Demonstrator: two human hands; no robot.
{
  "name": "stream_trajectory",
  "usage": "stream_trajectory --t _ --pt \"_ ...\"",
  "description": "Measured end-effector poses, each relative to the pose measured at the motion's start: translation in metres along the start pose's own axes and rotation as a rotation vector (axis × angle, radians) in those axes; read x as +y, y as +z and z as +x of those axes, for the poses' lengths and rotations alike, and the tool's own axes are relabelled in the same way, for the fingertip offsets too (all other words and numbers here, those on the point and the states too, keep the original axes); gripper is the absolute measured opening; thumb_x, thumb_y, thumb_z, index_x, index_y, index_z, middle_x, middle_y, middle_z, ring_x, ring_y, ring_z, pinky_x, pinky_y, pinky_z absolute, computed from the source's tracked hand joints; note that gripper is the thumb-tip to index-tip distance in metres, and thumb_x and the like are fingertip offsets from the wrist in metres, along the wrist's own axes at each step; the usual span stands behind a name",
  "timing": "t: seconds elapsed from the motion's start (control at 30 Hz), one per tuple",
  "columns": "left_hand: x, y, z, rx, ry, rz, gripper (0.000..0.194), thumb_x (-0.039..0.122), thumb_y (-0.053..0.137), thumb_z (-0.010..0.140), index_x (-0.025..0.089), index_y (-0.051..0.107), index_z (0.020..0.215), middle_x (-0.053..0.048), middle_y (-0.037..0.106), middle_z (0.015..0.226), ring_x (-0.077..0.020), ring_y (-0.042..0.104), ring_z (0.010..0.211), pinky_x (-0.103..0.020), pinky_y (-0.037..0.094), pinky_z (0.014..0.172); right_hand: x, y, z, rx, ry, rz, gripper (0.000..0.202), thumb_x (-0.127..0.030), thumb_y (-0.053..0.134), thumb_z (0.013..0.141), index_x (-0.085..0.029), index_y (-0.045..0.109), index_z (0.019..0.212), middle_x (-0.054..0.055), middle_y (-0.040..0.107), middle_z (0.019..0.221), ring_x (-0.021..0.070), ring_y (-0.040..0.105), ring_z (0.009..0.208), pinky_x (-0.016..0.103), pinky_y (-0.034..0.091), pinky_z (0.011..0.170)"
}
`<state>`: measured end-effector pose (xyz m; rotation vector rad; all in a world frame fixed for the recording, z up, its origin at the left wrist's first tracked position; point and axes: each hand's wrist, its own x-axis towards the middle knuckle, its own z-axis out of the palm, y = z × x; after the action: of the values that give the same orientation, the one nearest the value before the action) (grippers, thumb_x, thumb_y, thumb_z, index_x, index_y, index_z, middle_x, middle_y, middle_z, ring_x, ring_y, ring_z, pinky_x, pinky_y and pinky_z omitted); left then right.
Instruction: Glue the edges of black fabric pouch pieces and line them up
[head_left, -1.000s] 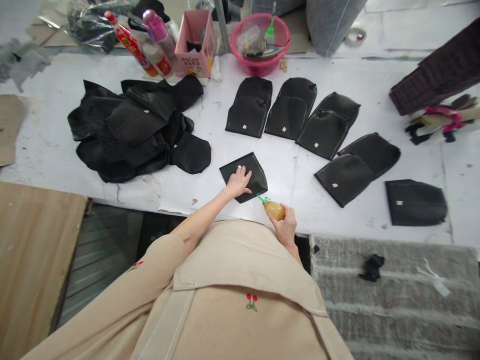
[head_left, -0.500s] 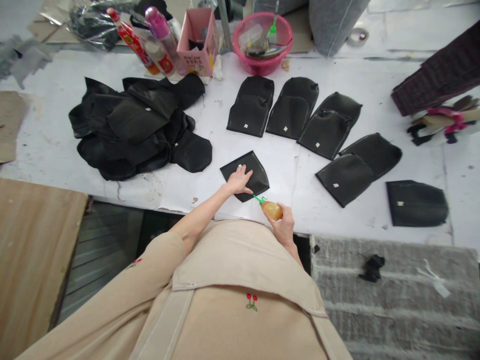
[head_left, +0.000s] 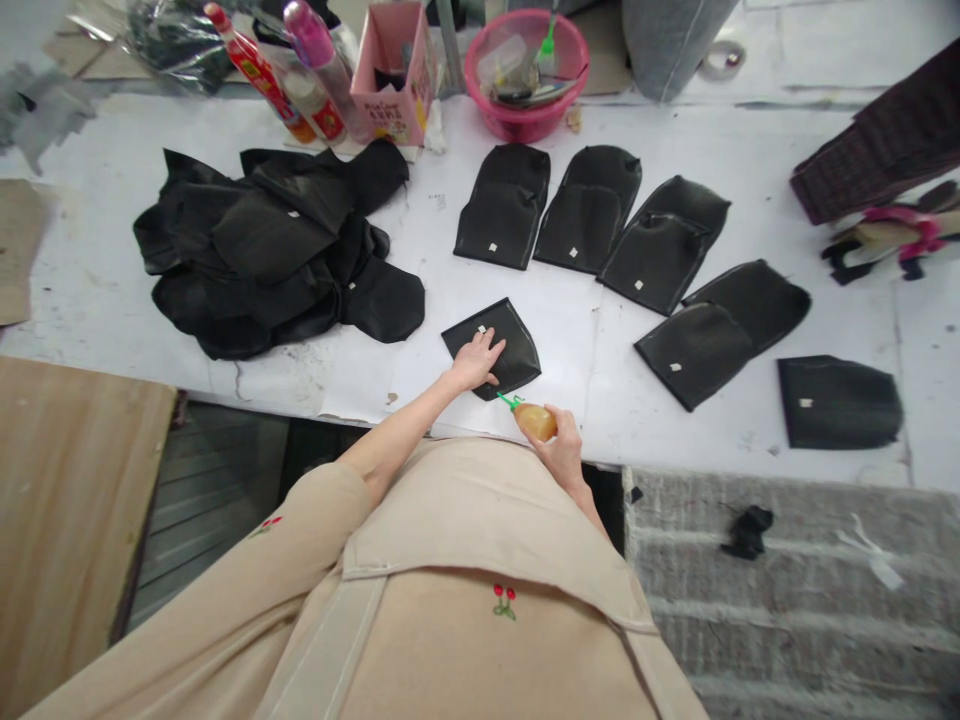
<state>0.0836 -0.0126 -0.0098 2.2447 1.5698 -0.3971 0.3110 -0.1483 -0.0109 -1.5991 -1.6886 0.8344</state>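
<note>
My left hand (head_left: 476,361) lies with spread fingers on a black piece (head_left: 517,345) that has a small white tag, near the table's front edge. In my right hand (head_left: 561,442) is a bottle (head_left: 537,421) of amber liquid, tilted, its green nozzle pointing left. The nozzle's tip is at the lower edge of the black piece, just below my left thumb. Whether the tip touches the piece cannot be made out. Several similar black pieces (head_left: 501,208) lie in an arc to the right, most with a small white tag.
A heap of black pieces (head_left: 270,240) lies at the left. Behind stand bottles (head_left: 259,72), a pink box (head_left: 394,105) and a pink basin (head_left: 525,122) with items inside. A dark patterned object (head_left: 877,150) is at the right. A wooden board (head_left: 75,500) is at lower left.
The bottle in my right hand has moved slightly left, its nozzle tip shifting left along the lower edge of the piece. My left hand stays pressed on the piece.
</note>
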Motion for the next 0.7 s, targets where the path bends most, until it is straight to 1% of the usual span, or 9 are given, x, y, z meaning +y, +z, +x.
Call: stream_trajectory --t 0.13,0.27,0.37,0.5,0.57,0.7 --pt "-0.0008 0.0006 0.0011 -0.011 -0.017 -0.031 0.095 0.046 0.084 0.070 0.019 0.040 0.150 -0.022 0.027 0.160 -0.0363 0.035 0.141 -0.043 0.042 0.107 -0.0015 0.0027 0.0004 -0.040 -0.021 0.030 0.044 -0.048 0.069 0.083 -0.022 0.058 0.117 0.008 0.062 0.100 0.0254 0.062 0.092 0.042 0.055 0.082" --pt "-0.0017 0.0030 0.0021 -0.007 -0.017 -0.043 0.098 0.047 0.084 0.068 0.019 0.040 0.150 -0.023 0.026 0.160 -0.0367 0.035 0.141 -0.043 0.041 0.108 -0.0012 0.0049 -0.0002 -0.082 -0.024 0.050 0.044 -0.047 0.070 0.083 -0.023 0.058 0.118 0.007 0.062 0.101 0.0255 0.062 0.094 0.041 0.055 0.082" --pt "-0.0028 0.0048 0.0026 -0.008 -0.016 -0.041 0.098 0.050 0.084 0.068 0.020 0.039 0.151 -0.023 0.025 0.161 -0.0365 0.034 0.142 -0.043 0.041 0.108 -0.0011 0.0070 -0.0002 -0.049 -0.006 0.050 0.045 -0.047 0.071 0.082 -0.022 0.058 0.118 0.007 0.062 0.100 0.0256 0.062 0.094 0.042 0.055 0.083" --pt "-0.0033 0.0048 0.0028 -0.015 -0.015 -0.038 0.094 0.048 0.082 0.071 0.020 0.039 0.150 -0.022 0.025 0.161 -0.0352 0.034 0.142 -0.042 0.040 0.108 -0.0039 0.0093 0.0030 0.010 0.034 0.057 0.045 -0.049 0.070 0.082 -0.022 0.058 0.116 0.008 0.063 0.100 0.0259 0.061 0.094 0.043 0.054 0.083" --pt "-0.0033 0.0043 0.0029 -0.016 -0.017 -0.036 0.094 0.048 0.082 0.072 0.020 0.039 0.150 -0.021 0.025 0.161 -0.0346 0.033 0.142 -0.042 0.040 0.108 -0.0061 0.0096 0.0054 0.009 0.046 0.070 0.045 -0.049 0.070 0.081 -0.022 0.059 0.115 0.008 0.063 0.101 0.0259 0.061 0.095 0.044 0.054 0.085" --pt "-0.0035 0.0037 0.0026 -0.026 -0.029 -0.036 0.093 0.048 0.081 0.072 0.023 0.038 0.151 -0.018 0.025 0.162 -0.0339 0.032 0.143 -0.041 0.040 0.109 -0.0081 0.0072 0.0065 -0.036 0.095 0.114 0.048 -0.051 0.073 0.078 -0.021 0.061 0.113 0.008 0.064 0.101 0.0257 0.062 0.096 0.044 0.053 0.087"
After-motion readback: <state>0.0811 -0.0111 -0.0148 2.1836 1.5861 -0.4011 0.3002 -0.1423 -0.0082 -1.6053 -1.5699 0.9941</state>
